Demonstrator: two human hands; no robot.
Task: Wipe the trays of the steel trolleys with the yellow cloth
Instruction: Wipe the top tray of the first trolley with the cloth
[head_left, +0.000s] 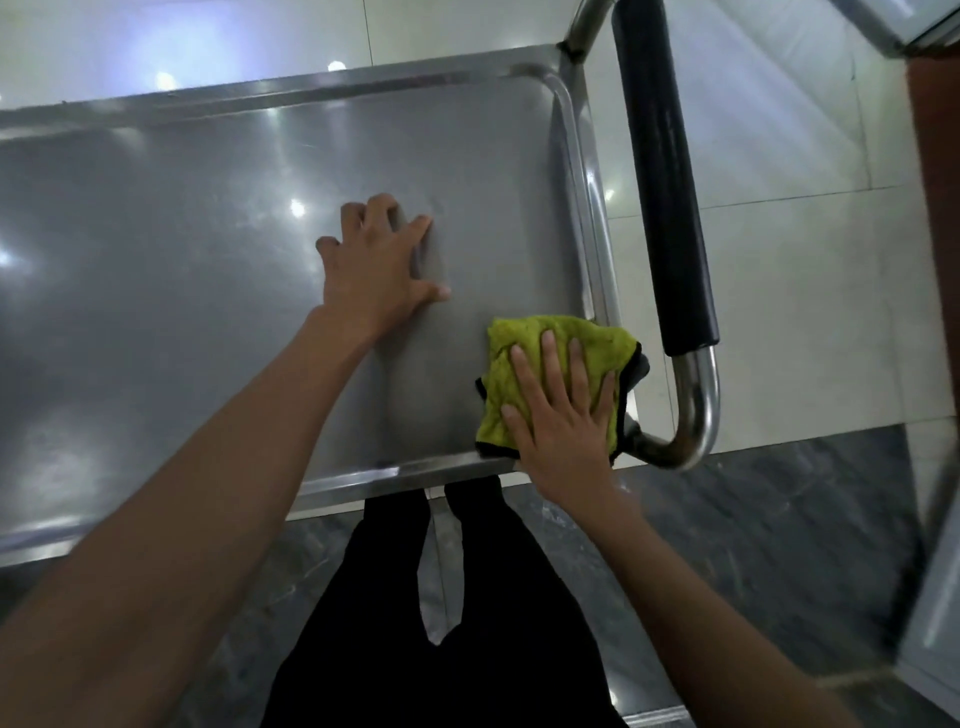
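Observation:
The steel trolley's top tray fills the left and middle of the head view, shiny and bare. A yellow cloth with a dark edge lies folded on the tray's near right corner, partly over the rim. My right hand presses flat on the cloth with straight, spread fingers. Near the tray's middle, my left hand rests on the bare steel with its fingers spread and slightly bent at the tips, holding nothing.
The trolley's handle, a steel tube with a black grip, runs along the tray's right side and curves in at the near corner. Pale floor tiles lie beyond, dark stone floor below. A brown wooden edge stands at far right.

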